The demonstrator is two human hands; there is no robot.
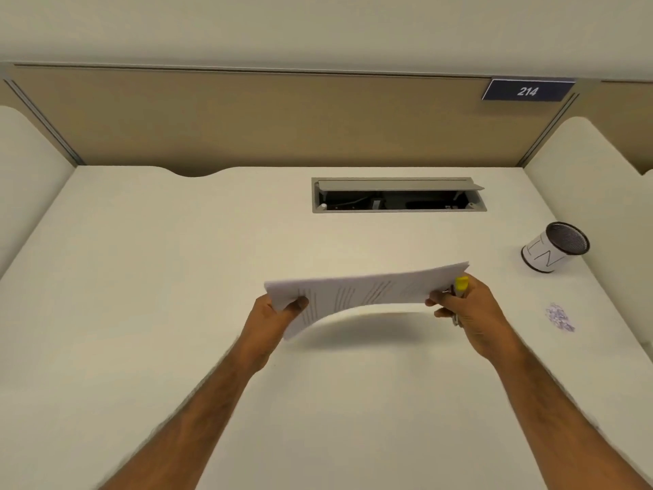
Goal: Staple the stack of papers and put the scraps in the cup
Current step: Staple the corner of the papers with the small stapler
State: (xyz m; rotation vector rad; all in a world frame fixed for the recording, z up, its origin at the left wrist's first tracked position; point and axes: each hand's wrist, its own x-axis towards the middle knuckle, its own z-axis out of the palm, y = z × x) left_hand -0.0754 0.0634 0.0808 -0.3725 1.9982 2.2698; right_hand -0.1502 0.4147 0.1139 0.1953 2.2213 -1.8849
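A stack of white papers [367, 290] with dark written lines hangs above the desk, sagging in the middle. My left hand [275, 316] grips its left corner, thumb on top. My right hand [470, 313] holds a small stapler [460, 288] with a yellow top at the stack's right edge, fingers curled round it. A white cup [551, 249] with a dark mesh inside stands at the right of the desk. A little pile of paper scraps [560, 317] lies on the desk in front of the cup, right of my right hand.
The white desk [176, 277] has an open cable hatch [397, 195] at the back. A beige partition with a sign reading 214 [527, 90] closes the back, and white side panels stand left and right.
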